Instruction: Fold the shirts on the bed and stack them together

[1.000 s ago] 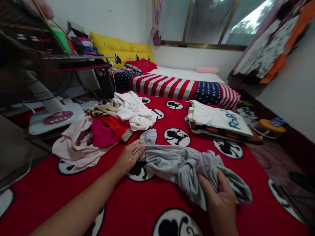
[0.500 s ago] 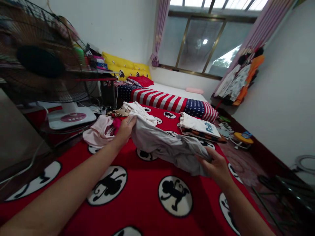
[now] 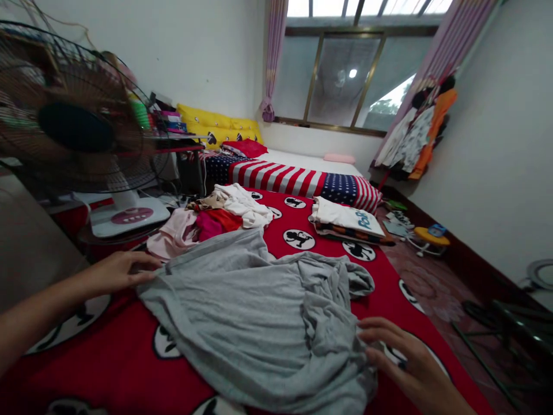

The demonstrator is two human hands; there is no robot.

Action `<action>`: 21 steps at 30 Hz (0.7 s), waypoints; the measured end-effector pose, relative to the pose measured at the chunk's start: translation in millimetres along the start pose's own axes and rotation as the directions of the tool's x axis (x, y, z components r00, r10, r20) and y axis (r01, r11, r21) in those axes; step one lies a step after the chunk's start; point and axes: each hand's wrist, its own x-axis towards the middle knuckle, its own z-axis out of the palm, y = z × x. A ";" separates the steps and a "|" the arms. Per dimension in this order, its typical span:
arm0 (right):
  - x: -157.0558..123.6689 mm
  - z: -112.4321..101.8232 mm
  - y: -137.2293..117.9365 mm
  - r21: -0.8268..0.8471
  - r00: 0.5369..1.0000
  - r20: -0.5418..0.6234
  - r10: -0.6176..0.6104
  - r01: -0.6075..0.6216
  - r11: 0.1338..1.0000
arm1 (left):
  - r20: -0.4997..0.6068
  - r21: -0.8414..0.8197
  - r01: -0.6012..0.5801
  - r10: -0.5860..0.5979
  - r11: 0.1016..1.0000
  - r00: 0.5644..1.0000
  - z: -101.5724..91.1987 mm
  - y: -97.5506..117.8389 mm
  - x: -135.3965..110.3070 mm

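Observation:
A grey shirt (image 3: 250,300) lies spread on the red blanket (image 3: 108,351), smooth at the left and bunched in folds at the right. At its left edge my left hand (image 3: 125,271) pinches the cloth between thumb and fingers. My right hand (image 3: 404,354) is beside the bunched right edge, fingers apart and stretched out, the tips at the fabric. Behind the shirt is a loose heap of clothes, with a pale pink piece (image 3: 173,233), a red and magenta piece (image 3: 218,222) and a white piece (image 3: 244,204).
A folded stack of clothes with a white top (image 3: 345,218) sits at the blanket's far right. An electric fan (image 3: 78,127) stands at the left. Beyond are a bed with a striped cover (image 3: 276,176), hanging clothes (image 3: 417,132) and a yellow stool (image 3: 432,239).
The grey shirt went from bunched and held up between both hands to spread on the blanket. My left hand moved left and nearer; my right hand came lower and opened.

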 end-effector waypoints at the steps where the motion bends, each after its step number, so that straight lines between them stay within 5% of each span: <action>1: 9.5 -4.2 9.0 0.014 0.998 -0.057 0.037 -0.036 0.999 | 0.052 0.026 -0.015 0.013 1.000 0.999 2.0 1.9 5.8; 6: 76.0 -9.3 51.5 0.139 0.897 -0.331 0.293 -0.261 0.955 | -0.068 -0.008 -0.160 0.159 0.987 0.985 33.9 63.7 55.6; 9: 109.8 4.6 58.8 0.250 0.813 -0.260 0.521 -0.465 0.849 | -0.029 0.024 -0.374 0.375 0.927 0.927 74.7 112.1 87.0; 11: 122.1 15.1 53.9 0.181 0.828 -0.192 0.527 -0.498 0.848 | 0.025 0.107 -0.464 0.464 0.879 0.885 102.5 137.3 104.3; 15: 117.5 17.4 38.7 -0.117 0.935 -0.091 0.343 -0.352 0.929 | 0.187 0.232 -0.479 0.444 0.847 0.876 137.3 159.5 127.0; 21: 70.2 -45.5 49.8 0.075 0.886 0.183 0.427 -0.446 0.892 | 0.232 0.042 -0.434 0.413 0.900 0.881 125.8 147.5 137.5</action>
